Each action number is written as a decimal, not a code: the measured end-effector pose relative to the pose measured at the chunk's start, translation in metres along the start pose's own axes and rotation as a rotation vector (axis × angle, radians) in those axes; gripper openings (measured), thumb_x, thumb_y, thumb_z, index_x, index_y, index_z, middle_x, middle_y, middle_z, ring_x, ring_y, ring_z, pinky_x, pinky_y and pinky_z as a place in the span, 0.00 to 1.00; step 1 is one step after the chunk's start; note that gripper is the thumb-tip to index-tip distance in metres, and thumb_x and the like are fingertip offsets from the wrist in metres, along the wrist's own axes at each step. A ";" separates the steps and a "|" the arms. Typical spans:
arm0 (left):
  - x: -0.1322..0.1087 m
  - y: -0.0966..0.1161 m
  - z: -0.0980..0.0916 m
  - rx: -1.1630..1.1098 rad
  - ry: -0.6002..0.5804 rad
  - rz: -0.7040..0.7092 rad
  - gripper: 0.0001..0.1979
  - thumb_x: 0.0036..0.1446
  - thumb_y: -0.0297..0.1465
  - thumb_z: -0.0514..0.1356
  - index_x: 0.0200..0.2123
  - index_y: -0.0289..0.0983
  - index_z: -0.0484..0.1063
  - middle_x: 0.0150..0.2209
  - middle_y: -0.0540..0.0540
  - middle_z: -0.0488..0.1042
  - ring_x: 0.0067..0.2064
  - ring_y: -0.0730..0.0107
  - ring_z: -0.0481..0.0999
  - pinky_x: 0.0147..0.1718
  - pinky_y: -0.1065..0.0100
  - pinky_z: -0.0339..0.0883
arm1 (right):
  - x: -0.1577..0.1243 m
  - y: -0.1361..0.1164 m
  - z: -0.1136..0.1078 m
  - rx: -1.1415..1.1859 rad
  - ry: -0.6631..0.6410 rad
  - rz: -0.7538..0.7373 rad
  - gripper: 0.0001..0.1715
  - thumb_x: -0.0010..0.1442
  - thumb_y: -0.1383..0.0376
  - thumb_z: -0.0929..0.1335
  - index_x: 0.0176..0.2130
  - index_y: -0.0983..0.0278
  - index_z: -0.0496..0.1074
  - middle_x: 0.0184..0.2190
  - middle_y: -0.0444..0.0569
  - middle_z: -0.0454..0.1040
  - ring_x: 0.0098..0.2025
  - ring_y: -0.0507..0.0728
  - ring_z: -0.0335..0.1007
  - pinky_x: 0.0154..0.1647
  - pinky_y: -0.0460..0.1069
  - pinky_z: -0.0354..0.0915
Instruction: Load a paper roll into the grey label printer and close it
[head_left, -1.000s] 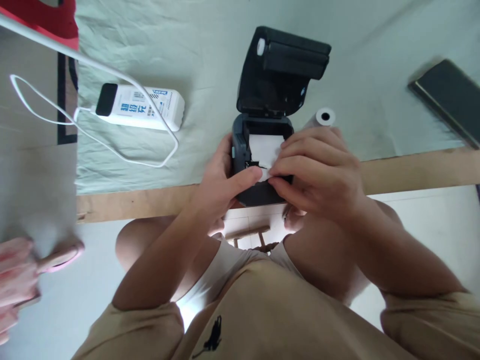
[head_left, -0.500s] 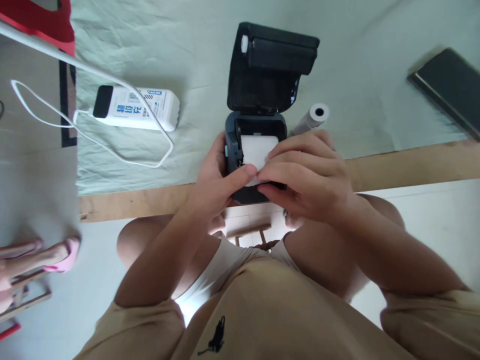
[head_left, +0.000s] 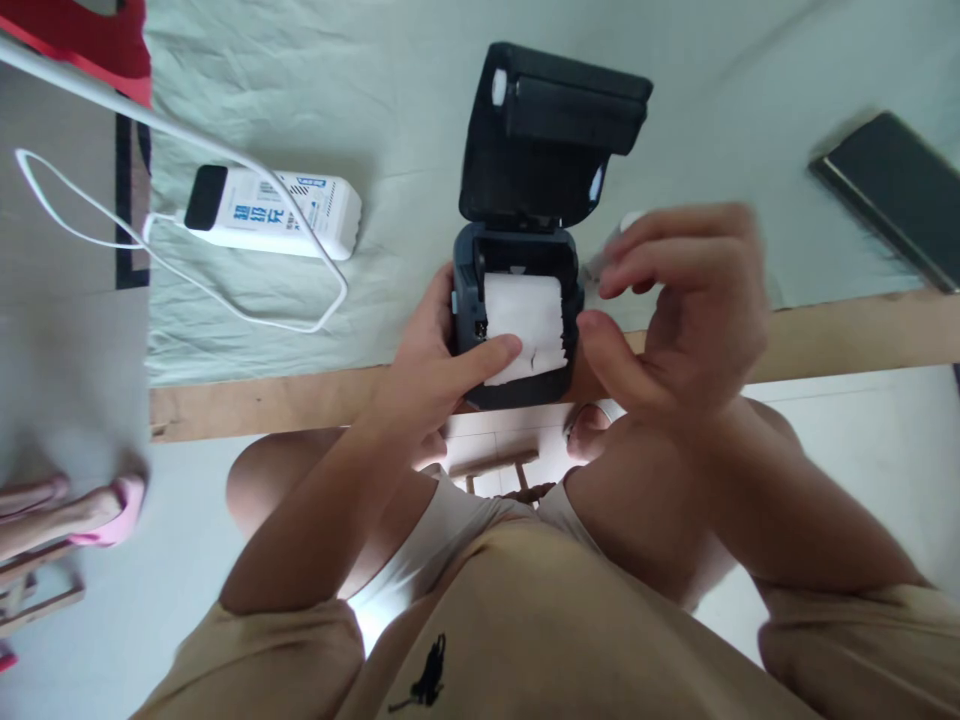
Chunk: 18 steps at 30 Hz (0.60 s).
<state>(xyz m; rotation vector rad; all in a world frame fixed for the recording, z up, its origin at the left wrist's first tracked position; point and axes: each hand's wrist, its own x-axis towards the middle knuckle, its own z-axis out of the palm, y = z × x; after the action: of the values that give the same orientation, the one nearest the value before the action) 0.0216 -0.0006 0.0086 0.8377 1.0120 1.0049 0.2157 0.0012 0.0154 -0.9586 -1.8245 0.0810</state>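
Observation:
A dark blue-grey receipt printer [head_left: 517, 395] sits at the table's front edge, its black lid [head_left: 551, 140] swung up and back. White paper [head_left: 525, 310] with a ragged edge lies in its open bay. My left hand [head_left: 435, 360] grips the printer's left side, thumb pressed on the paper. To the right of the printer my right hand [head_left: 682, 310] is raised, thumb and fingers apart, blurred by motion, with nothing visible in it. Behind its fingertips a white paper roll [head_left: 596, 270] stands mostly hidden.
A white power bank [head_left: 277, 210] with a white cable [head_left: 285, 325] lies on the left of the pale green cloth [head_left: 405, 90]. On the right is a dark notebook-like object [head_left: 892, 190]. At the top left is something red [head_left: 97, 45]. Another person's foot [head_left: 101, 510] shows at the lower left.
My right hand has let go of the paper and moved right, its fingers opening. The paper's ragged front edge now shows. My left hand stays on the printer.

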 end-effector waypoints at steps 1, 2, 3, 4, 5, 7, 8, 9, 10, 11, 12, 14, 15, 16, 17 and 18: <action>-0.001 0.000 0.000 -0.001 -0.006 0.001 0.29 0.46 0.34 0.76 0.52 0.43 0.73 0.40 0.48 0.80 0.43 0.58 0.83 0.37 0.65 0.79 | 0.000 0.000 -0.001 0.006 0.010 0.048 0.14 0.62 0.65 0.70 0.48 0.56 0.68 0.51 0.49 0.76 0.38 0.53 0.74 0.35 0.52 0.69; -0.001 0.001 0.001 0.001 -0.012 0.000 0.29 0.46 0.34 0.76 0.52 0.43 0.73 0.40 0.48 0.81 0.43 0.57 0.84 0.37 0.65 0.79 | -0.001 0.000 -0.002 0.019 -0.001 0.109 0.17 0.62 0.65 0.69 0.51 0.55 0.67 0.58 0.50 0.72 0.37 0.52 0.73 0.35 0.52 0.69; -0.002 0.001 0.001 0.006 -0.013 -0.003 0.30 0.46 0.34 0.76 0.52 0.43 0.73 0.41 0.48 0.81 0.44 0.56 0.84 0.38 0.64 0.80 | -0.001 0.000 -0.002 0.038 -0.019 0.173 0.19 0.62 0.64 0.69 0.53 0.54 0.65 0.63 0.50 0.69 0.36 0.50 0.72 0.35 0.52 0.69; -0.002 0.002 0.002 0.015 -0.009 -0.006 0.30 0.46 0.34 0.76 0.53 0.43 0.73 0.41 0.47 0.81 0.45 0.55 0.84 0.39 0.64 0.80 | -0.001 -0.001 -0.003 0.052 -0.044 0.227 0.22 0.63 0.63 0.68 0.56 0.52 0.63 0.67 0.49 0.65 0.35 0.50 0.72 0.35 0.52 0.70; -0.002 0.002 0.002 0.027 -0.002 -0.008 0.30 0.46 0.34 0.76 0.53 0.43 0.73 0.42 0.47 0.81 0.46 0.54 0.83 0.40 0.63 0.80 | -0.002 -0.002 -0.003 0.056 -0.062 0.264 0.24 0.63 0.63 0.67 0.58 0.51 0.61 0.68 0.48 0.64 0.37 0.51 0.73 0.35 0.52 0.70; -0.003 0.003 0.001 0.053 0.014 -0.003 0.30 0.46 0.34 0.75 0.53 0.43 0.73 0.43 0.46 0.81 0.48 0.53 0.83 0.43 0.61 0.80 | -0.003 -0.003 -0.004 0.042 -0.051 0.279 0.27 0.65 0.61 0.67 0.61 0.49 0.58 0.66 0.49 0.65 0.48 0.56 0.76 0.34 0.51 0.71; -0.003 0.003 0.001 0.065 0.018 0.002 0.30 0.46 0.33 0.75 0.54 0.43 0.73 0.43 0.46 0.81 0.49 0.52 0.83 0.44 0.61 0.80 | -0.003 -0.003 -0.004 0.035 -0.023 0.260 0.27 0.66 0.60 0.66 0.62 0.49 0.58 0.64 0.50 0.66 0.56 0.60 0.75 0.34 0.51 0.71; -0.003 0.003 0.000 0.074 0.019 0.006 0.30 0.46 0.33 0.75 0.54 0.43 0.74 0.43 0.46 0.80 0.49 0.53 0.82 0.45 0.61 0.80 | -0.003 -0.004 -0.004 0.034 0.005 0.254 0.27 0.67 0.60 0.66 0.62 0.50 0.59 0.64 0.50 0.65 0.64 0.62 0.70 0.35 0.51 0.72; -0.003 0.003 -0.001 0.079 0.018 0.005 0.31 0.46 0.33 0.75 0.54 0.43 0.74 0.43 0.46 0.80 0.49 0.53 0.82 0.46 0.60 0.80 | -0.003 -0.004 -0.004 0.048 0.029 0.239 0.27 0.67 0.59 0.66 0.63 0.49 0.60 0.64 0.50 0.63 0.70 0.64 0.63 0.36 0.50 0.73; -0.003 0.003 -0.001 0.078 0.014 0.003 0.31 0.46 0.32 0.75 0.54 0.43 0.74 0.43 0.46 0.80 0.49 0.53 0.82 0.46 0.61 0.80 | -0.002 -0.004 -0.004 0.071 0.029 0.238 0.27 0.68 0.60 0.66 0.64 0.49 0.60 0.66 0.49 0.61 0.74 0.64 0.57 0.38 0.50 0.74; -0.003 0.003 -0.002 0.073 0.009 0.001 0.30 0.46 0.32 0.75 0.54 0.42 0.74 0.43 0.46 0.80 0.48 0.54 0.82 0.45 0.61 0.80 | -0.001 -0.004 -0.003 0.098 0.010 0.244 0.27 0.69 0.61 0.66 0.64 0.47 0.60 0.68 0.47 0.60 0.76 0.64 0.54 0.39 0.49 0.74; -0.002 0.002 -0.003 0.057 -0.003 0.000 0.30 0.46 0.31 0.75 0.54 0.42 0.75 0.42 0.47 0.81 0.46 0.56 0.83 0.42 0.63 0.80 | 0.000 -0.004 -0.003 0.139 -0.003 0.263 0.26 0.69 0.60 0.66 0.64 0.45 0.61 0.67 0.46 0.60 0.73 0.61 0.59 0.38 0.49 0.74; -0.002 0.001 -0.004 0.050 -0.009 0.002 0.30 0.46 0.31 0.75 0.54 0.42 0.75 0.41 0.47 0.81 0.45 0.57 0.83 0.40 0.65 0.80 | 0.000 -0.003 -0.002 0.150 0.020 0.267 0.23 0.69 0.58 0.66 0.62 0.46 0.63 0.65 0.46 0.62 0.68 0.60 0.66 0.36 0.49 0.73; -0.002 0.001 -0.005 0.047 -0.014 0.004 0.30 0.46 0.31 0.75 0.54 0.43 0.75 0.41 0.47 0.81 0.43 0.58 0.83 0.38 0.66 0.79 | 0.000 -0.003 -0.001 0.162 0.061 0.265 0.21 0.69 0.56 0.67 0.59 0.47 0.65 0.60 0.47 0.65 0.59 0.57 0.72 0.33 0.49 0.71; -0.002 0.001 -0.005 0.049 -0.017 0.004 0.31 0.46 0.31 0.75 0.55 0.43 0.75 0.41 0.47 0.81 0.43 0.59 0.83 0.38 0.67 0.79 | 0.000 -0.002 0.000 0.178 0.106 0.269 0.18 0.68 0.55 0.67 0.56 0.49 0.67 0.54 0.47 0.68 0.50 0.55 0.74 0.32 0.50 0.69; -0.002 0.002 -0.006 0.056 -0.020 0.000 0.31 0.46 0.31 0.75 0.55 0.43 0.75 0.42 0.48 0.81 0.43 0.59 0.83 0.38 0.67 0.79 | -0.001 -0.002 0.001 0.202 0.142 0.265 0.17 0.66 0.53 0.68 0.53 0.51 0.67 0.47 0.46 0.70 0.41 0.53 0.72 0.30 0.50 0.67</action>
<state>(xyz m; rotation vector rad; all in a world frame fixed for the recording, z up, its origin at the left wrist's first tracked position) 0.0152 -0.0015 0.0090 0.8920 1.0271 0.9702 0.2139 0.0002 0.0149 -1.0293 -1.5203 0.3458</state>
